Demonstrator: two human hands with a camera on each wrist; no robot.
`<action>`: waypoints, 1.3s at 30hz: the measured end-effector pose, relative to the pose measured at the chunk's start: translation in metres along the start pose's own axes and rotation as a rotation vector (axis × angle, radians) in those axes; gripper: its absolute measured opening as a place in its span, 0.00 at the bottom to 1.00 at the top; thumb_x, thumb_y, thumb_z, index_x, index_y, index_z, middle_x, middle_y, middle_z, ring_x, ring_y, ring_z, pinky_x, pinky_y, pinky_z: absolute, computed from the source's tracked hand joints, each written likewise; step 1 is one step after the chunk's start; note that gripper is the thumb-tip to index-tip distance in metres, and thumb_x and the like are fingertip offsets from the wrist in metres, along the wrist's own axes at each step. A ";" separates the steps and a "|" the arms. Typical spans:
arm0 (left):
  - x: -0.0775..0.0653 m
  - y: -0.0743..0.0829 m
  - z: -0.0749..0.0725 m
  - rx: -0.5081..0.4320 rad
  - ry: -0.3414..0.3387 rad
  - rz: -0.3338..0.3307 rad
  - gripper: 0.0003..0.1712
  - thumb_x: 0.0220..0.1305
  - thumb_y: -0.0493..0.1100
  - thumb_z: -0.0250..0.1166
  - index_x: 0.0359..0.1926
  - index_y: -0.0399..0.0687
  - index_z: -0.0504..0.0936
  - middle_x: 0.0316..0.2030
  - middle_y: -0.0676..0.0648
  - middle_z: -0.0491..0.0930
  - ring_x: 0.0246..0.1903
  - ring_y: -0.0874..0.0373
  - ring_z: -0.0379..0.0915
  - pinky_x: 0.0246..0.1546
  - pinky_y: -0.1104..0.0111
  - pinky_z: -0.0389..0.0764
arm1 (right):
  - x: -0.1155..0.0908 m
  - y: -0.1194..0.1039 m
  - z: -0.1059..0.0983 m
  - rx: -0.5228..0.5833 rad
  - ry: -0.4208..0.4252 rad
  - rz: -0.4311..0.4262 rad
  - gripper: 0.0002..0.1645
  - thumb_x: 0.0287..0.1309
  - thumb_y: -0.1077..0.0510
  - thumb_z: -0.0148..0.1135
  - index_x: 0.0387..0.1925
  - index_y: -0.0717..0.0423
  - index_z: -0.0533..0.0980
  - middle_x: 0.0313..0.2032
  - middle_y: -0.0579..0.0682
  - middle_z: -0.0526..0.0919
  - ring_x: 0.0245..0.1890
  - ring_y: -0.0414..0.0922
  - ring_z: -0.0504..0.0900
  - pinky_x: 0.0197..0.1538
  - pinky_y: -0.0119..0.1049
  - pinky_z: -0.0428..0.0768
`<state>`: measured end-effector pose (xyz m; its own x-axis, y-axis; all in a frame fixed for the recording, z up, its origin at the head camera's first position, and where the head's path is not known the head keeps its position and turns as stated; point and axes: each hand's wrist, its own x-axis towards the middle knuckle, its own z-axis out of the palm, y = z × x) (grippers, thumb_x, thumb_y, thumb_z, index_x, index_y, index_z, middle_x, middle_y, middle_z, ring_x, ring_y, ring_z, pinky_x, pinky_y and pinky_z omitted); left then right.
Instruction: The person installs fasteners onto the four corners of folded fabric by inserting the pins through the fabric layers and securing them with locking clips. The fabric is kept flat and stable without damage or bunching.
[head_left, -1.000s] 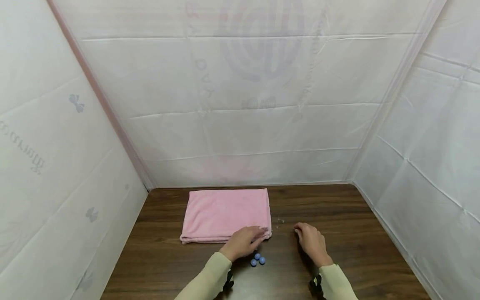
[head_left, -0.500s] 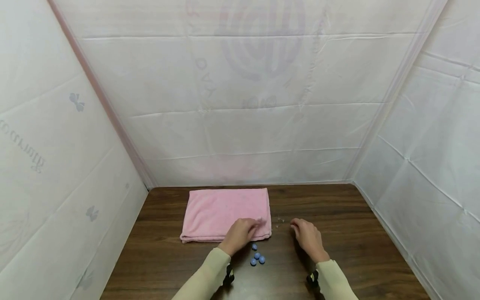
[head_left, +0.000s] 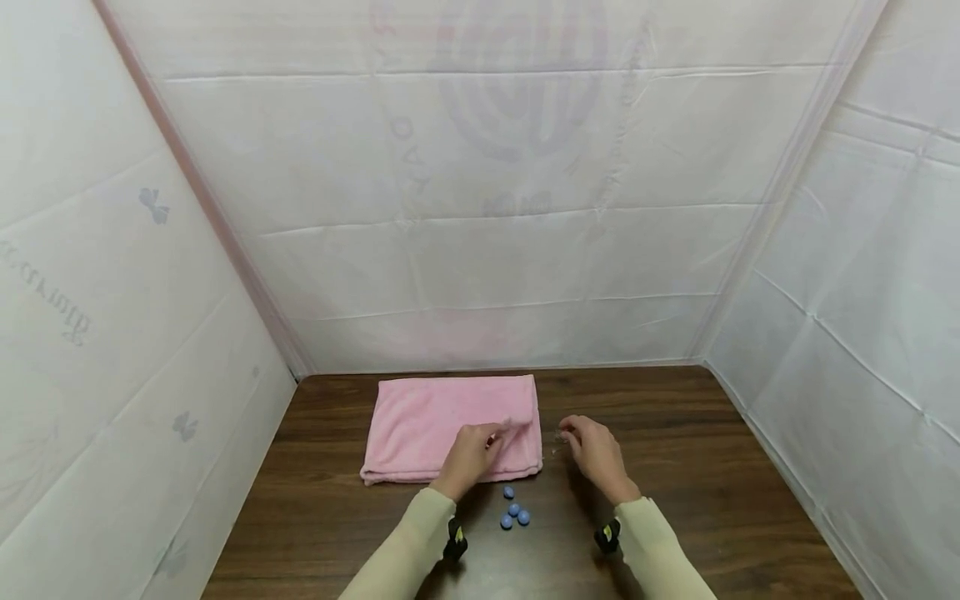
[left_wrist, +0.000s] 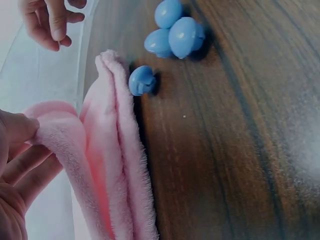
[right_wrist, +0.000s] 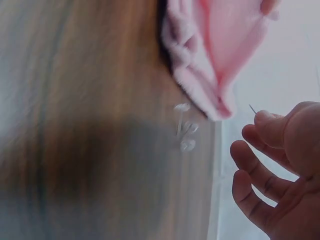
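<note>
My left hand [head_left: 467, 457] pinches the near right corner of a folded pink towel [head_left: 427, 421] between thumb and fingers. In the left wrist view the lifted layer [left_wrist: 65, 130] stands apart from the folds below. My right hand [head_left: 597, 458] is just right of the towel. In the right wrist view its thumb and forefinger pinch a pin [right_wrist: 253, 109]; the thin needle sticks out toward the towel and the head is hidden. Several glossy blue mushroom-shaped caps [left_wrist: 184, 37] lie on the table in front of the towel. One cap [left_wrist: 142, 80] sits apart, nearest the towel's edge.
A few clear-headed pins [right_wrist: 187, 145] lie on the dark wood table [head_left: 675, 467] beside the towel's right edge, close to my right hand. White sheet walls [head_left: 480, 275] enclose the table at the back and both sides.
My left hand has moved up and left, raising the towel's corner. One more blue cap has come into view by the towel. My right hand has moved left, closer to the towel.
</note>
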<state>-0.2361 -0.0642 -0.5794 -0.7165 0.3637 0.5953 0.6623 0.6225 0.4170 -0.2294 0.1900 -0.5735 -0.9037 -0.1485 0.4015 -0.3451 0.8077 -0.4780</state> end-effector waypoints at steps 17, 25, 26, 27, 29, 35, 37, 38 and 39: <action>0.006 -0.001 -0.014 -0.112 0.063 -0.072 0.17 0.57 0.25 0.72 0.48 0.36 0.88 0.46 0.40 0.88 0.29 0.54 0.87 0.31 0.68 0.87 | 0.028 -0.030 0.019 0.329 -0.095 -0.024 0.05 0.61 0.68 0.70 0.39 0.59 0.85 0.32 0.46 0.86 0.24 0.37 0.77 0.26 0.30 0.77; 0.008 -0.002 -0.017 -0.129 0.065 -0.106 0.17 0.60 0.27 0.71 0.51 0.37 0.88 0.49 0.40 0.87 0.30 0.54 0.87 0.32 0.68 0.87 | 0.035 -0.042 0.027 0.436 -0.127 -0.020 0.03 0.64 0.68 0.67 0.37 0.59 0.83 0.32 0.49 0.86 0.24 0.48 0.82 0.22 0.30 0.78; 0.008 -0.003 -0.018 -0.129 0.072 -0.104 0.17 0.60 0.27 0.71 0.51 0.37 0.88 0.49 0.40 0.87 0.30 0.54 0.87 0.32 0.68 0.87 | 0.036 -0.044 0.028 0.442 -0.133 -0.019 0.04 0.64 0.68 0.67 0.37 0.59 0.82 0.32 0.49 0.86 0.25 0.48 0.83 0.23 0.30 0.79; 0.008 -0.003 -0.018 -0.130 0.080 -0.100 0.17 0.60 0.27 0.71 0.51 0.36 0.88 0.49 0.40 0.87 0.30 0.53 0.87 0.32 0.67 0.87 | 0.037 -0.045 0.029 0.445 -0.135 -0.023 0.04 0.63 0.68 0.67 0.37 0.58 0.82 0.33 0.49 0.86 0.25 0.48 0.83 0.23 0.30 0.79; 0.008 -0.003 -0.019 -0.132 0.092 -0.094 0.16 0.60 0.26 0.71 0.50 0.36 0.88 0.50 0.40 0.87 0.29 0.53 0.87 0.32 0.67 0.87 | 0.038 -0.048 0.031 0.443 -0.143 -0.030 0.04 0.63 0.68 0.67 0.37 0.57 0.82 0.33 0.49 0.86 0.26 0.47 0.84 0.24 0.30 0.79; 0.009 -0.003 -0.020 -0.145 0.114 -0.083 0.17 0.59 0.26 0.71 0.50 0.35 0.88 0.50 0.39 0.87 0.28 0.52 0.88 0.31 0.68 0.87 | 0.045 -0.056 0.035 0.466 -0.160 -0.061 0.08 0.66 0.67 0.66 0.44 0.55 0.81 0.34 0.52 0.87 0.25 0.43 0.84 0.26 0.31 0.81; 0.010 -0.003 -0.020 -0.146 0.117 -0.081 0.17 0.59 0.26 0.71 0.51 0.35 0.88 0.49 0.38 0.86 0.28 0.52 0.88 0.31 0.68 0.87 | 0.047 -0.057 0.036 0.465 -0.163 -0.063 0.11 0.66 0.66 0.67 0.48 0.55 0.80 0.35 0.51 0.88 0.25 0.42 0.84 0.27 0.30 0.82; 0.010 -0.003 -0.021 -0.148 0.119 -0.081 0.17 0.59 0.26 0.71 0.50 0.35 0.88 0.49 0.37 0.86 0.28 0.52 0.88 0.30 0.68 0.87 | 0.047 -0.057 0.037 0.462 -0.163 -0.069 0.13 0.66 0.67 0.67 0.50 0.55 0.79 0.35 0.51 0.88 0.25 0.42 0.84 0.27 0.30 0.82; 0.010 -0.003 -0.021 -0.149 0.121 -0.082 0.17 0.59 0.26 0.71 0.50 0.35 0.88 0.49 0.37 0.86 0.28 0.52 0.88 0.30 0.68 0.87 | 0.048 -0.058 0.037 0.460 -0.164 -0.071 0.14 0.66 0.67 0.66 0.51 0.55 0.79 0.35 0.51 0.88 0.25 0.42 0.84 0.27 0.30 0.82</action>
<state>-0.2405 -0.0769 -0.5600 -0.7438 0.2250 0.6294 0.6344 0.5341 0.5588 -0.2622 0.1151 -0.5556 -0.8891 -0.3115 0.3353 -0.4500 0.4619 -0.7643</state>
